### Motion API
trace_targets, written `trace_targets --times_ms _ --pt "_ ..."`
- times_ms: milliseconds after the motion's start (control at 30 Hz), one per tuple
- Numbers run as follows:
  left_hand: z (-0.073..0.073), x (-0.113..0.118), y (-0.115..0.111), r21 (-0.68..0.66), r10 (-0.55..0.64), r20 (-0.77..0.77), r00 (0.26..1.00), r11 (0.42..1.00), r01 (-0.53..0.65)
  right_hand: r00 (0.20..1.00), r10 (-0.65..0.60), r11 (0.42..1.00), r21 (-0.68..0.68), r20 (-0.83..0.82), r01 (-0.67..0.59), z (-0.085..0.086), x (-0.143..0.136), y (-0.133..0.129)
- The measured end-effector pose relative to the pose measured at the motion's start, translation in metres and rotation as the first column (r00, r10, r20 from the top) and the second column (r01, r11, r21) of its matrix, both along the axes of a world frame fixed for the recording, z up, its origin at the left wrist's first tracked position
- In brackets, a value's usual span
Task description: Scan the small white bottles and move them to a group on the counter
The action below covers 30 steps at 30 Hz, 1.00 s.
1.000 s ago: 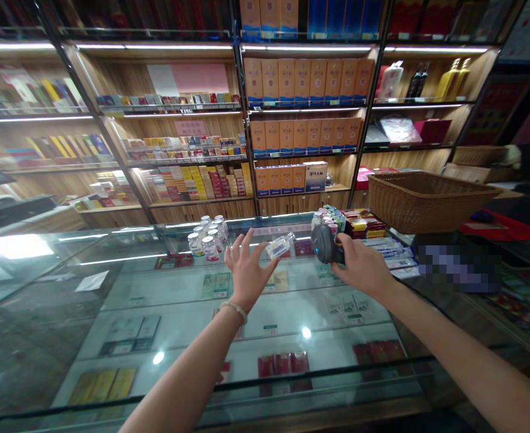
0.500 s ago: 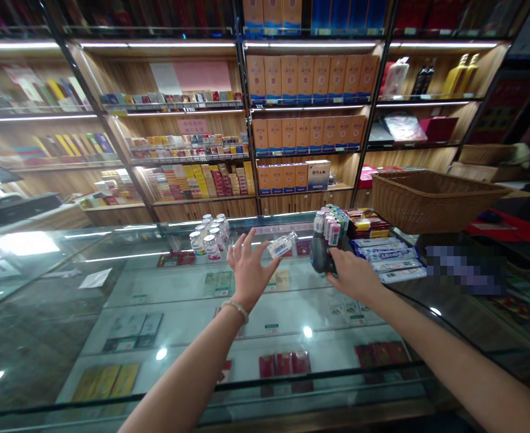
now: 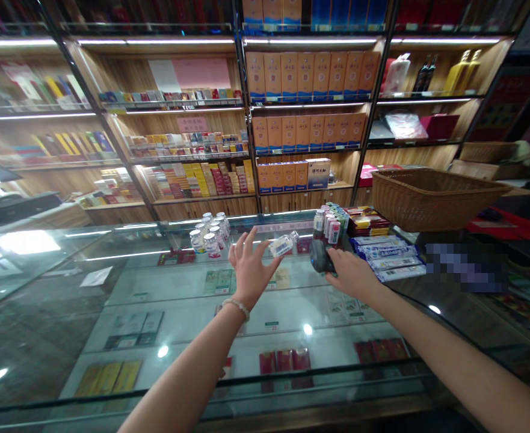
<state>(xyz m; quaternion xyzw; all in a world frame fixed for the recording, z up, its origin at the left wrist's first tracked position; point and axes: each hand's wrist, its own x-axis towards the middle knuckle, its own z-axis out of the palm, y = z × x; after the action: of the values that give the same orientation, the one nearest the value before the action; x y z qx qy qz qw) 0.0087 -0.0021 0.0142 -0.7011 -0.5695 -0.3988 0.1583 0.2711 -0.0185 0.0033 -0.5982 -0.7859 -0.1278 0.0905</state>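
Observation:
Between the thumb and index finger of my left hand (image 3: 249,263) is a small clear bottle (image 3: 281,246), tilted on its side with a barcode label facing me. The other fingers of that hand are spread upward. My right hand (image 3: 351,273) grips a dark handheld barcode scanner (image 3: 319,257), whose head points left toward the label, a short gap from the bottle. Left of my left hand, a group of similar small bottles (image 3: 211,245) stands on the glass counter (image 3: 174,325). Beyond the scanner stands a cluster of small coloured bottles (image 3: 333,232).
Blue-and-white packets (image 3: 393,257) and stacked red-and-yellow packs (image 3: 367,222) lie right of the scanner. Behind them is a wicker basket (image 3: 431,201). Flat packs show under the counter glass. Shelves with orange boxes (image 3: 305,77) line the back wall.
The scanner has tilted slightly and sits a little lower. My left hand and the bottle in it have hardly moved.

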Motion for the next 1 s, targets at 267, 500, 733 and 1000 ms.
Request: trace_targets --times_ms 267,500,733,1000 --pt "-0.001 0.0 0.0 0.011 -0.005 0.002 1.0 1.0 0.005 1.0 0.024 0.999 0.032 0.008 -0.025 -0.004 0.002 0.002" --pt "0.001 0.001 -0.001 0.009 -0.003 0.011 1.0 1.0 0.003 0.997 0.074 0.973 0.22 0.005 -0.073 -0.012 0.005 0.004" --pt "0.001 0.002 -0.002 0.001 -0.006 0.013 1.0 1.0 0.006 0.996 0.085 0.964 0.249 0.028 -0.089 -0.016 0.006 0.005" --pt "0.0 0.002 -0.001 0.013 -0.01 0.01 1.0 1.0 0.009 0.994 0.102 0.964 0.243 0.03 -0.106 -0.015 0.003 0.002"
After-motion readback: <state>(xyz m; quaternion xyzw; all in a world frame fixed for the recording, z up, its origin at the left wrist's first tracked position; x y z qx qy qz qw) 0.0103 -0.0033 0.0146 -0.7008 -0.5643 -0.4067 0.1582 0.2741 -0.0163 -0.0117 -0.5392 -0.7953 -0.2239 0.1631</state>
